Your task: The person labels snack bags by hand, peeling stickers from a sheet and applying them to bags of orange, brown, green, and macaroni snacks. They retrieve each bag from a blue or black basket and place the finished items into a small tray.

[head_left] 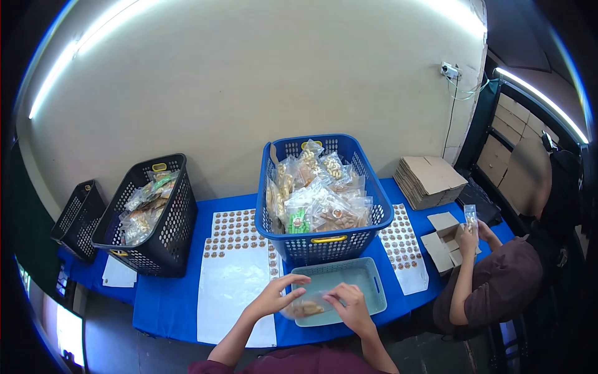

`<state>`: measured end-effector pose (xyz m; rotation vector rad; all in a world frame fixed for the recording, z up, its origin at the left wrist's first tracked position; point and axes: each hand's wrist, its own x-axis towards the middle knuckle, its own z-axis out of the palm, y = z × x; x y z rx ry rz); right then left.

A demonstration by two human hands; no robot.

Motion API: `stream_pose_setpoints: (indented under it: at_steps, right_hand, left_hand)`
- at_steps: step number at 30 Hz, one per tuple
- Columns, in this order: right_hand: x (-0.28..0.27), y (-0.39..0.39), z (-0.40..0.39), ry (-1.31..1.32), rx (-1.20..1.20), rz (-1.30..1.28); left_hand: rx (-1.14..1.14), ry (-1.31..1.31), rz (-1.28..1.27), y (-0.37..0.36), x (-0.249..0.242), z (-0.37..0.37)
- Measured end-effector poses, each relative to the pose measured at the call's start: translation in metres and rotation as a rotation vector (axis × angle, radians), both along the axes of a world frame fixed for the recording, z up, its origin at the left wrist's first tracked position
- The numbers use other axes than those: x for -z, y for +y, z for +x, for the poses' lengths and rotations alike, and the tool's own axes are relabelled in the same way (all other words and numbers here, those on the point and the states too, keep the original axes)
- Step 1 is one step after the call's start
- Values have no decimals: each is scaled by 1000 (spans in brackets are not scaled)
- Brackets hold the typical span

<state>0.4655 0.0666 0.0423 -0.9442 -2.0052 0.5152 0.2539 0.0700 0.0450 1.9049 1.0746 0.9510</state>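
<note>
A clear plastic bag (306, 308) with light-brown pieces in it hangs above the pale green tray (377, 299), its left part blurred. My right hand (352, 306) pinches the bag near its upper right edge. At the bag's left side is my left hand (274, 297), thumb and fingers apart and curved over it. Behind the tray stands a blue basket (311, 242) heaped with similar filled bags (324, 209), one with green contents. A sheet of round brown stickers (233, 227) lies left of the basket, and another sticker sheet (400, 240) lies right of it.
A co-worker (492, 280) at the right holds a small filled bag (470, 216) over an open cardboard box (443, 240). Flat cartons (431, 181) are stacked behind. Left are a black basket (177, 243) of bags and a smaller black basket (80, 215). A wall rises behind the blue-covered table (165, 302).
</note>
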Motion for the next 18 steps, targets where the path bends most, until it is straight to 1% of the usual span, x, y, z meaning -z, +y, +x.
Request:
stream_pose_setpoints:
  at_steps: [1,4,5,8,11,14,16,18]
  right_hand:
    - [-3,-1,-1,27,0,-33]
    - [-7,-7,-8,130,3,-105]
    - [-8,-10,-11,170,6,-120]
    - [-10,-18,-12,184,44,-136]
    - [-11,-27,-15,192,149,-118]
    - [-13,-29,-9,192,113,-184]
    - [-15,-29,-7,168,108,-157]
    - [-15,-30,-8,193,79,-122]
  left_hand:
    - [15,-70,-6,-5,-4,9]
    - [-19,75,95,-10,-4,31]
    - [-64,64,217,-7,1,34]
    - [-140,-18,262,-5,1,39]
    - [-235,-73,291,-1,-2,48]
    - [-333,-99,351,9,-5,51]
    - [-405,-135,369,12,-11,52]
    - [-499,-122,494,15,-12,54]
